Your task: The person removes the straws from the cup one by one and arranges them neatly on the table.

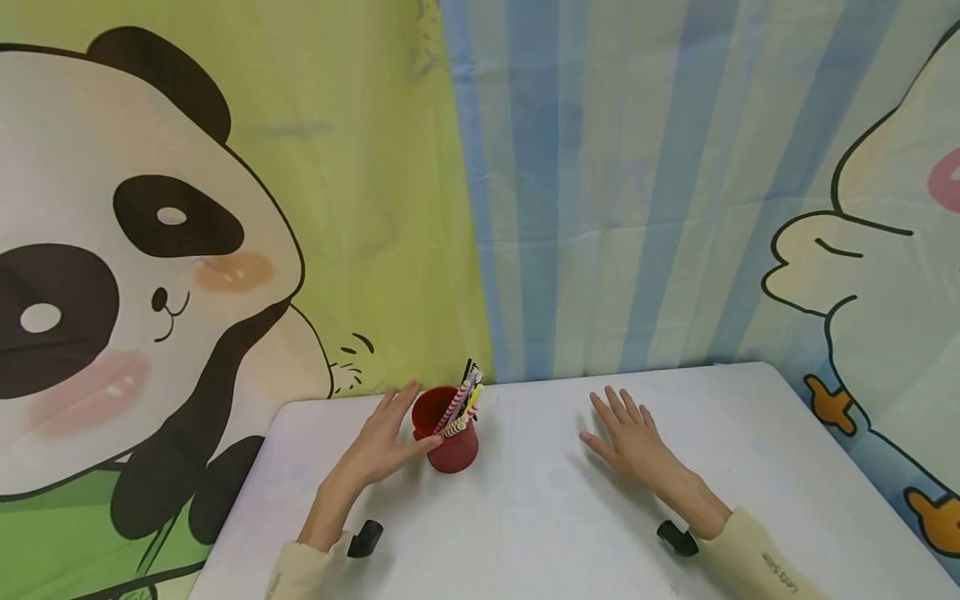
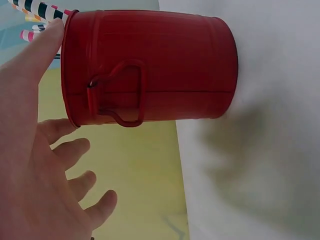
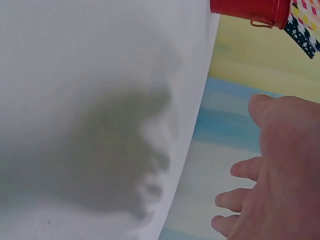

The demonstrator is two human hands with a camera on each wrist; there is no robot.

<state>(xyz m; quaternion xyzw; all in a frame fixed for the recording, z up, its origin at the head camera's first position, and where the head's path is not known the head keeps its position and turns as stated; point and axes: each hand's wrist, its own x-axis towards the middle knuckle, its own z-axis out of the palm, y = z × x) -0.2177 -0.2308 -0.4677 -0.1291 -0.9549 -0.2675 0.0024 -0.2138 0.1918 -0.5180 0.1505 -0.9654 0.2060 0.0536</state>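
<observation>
A red metal bucket (image 1: 454,454) stands on the white table, with several striped and patterned sticks (image 1: 459,408) leaning out of its mouth. My left hand (image 1: 378,446) is spread at the bucket's left side, thumb and forefinger at its rim and the other fingers loose. In the left wrist view the bucket (image 2: 160,65) shows its small wire handle, and the hand (image 2: 30,150) is at the rim end; firm contact is unclear. My right hand (image 1: 637,450) is held over the table right of the bucket, fingers extended, holding nothing. The right wrist view shows this hand (image 3: 285,170) too.
The white table (image 1: 540,533) reaches back to a hanging printed cloth, with a panda (image 1: 150,275) at left, blue stripes (image 1: 600,167) in the middle and a white figure at right. Black devices (image 1: 365,539) sit at both wrists.
</observation>
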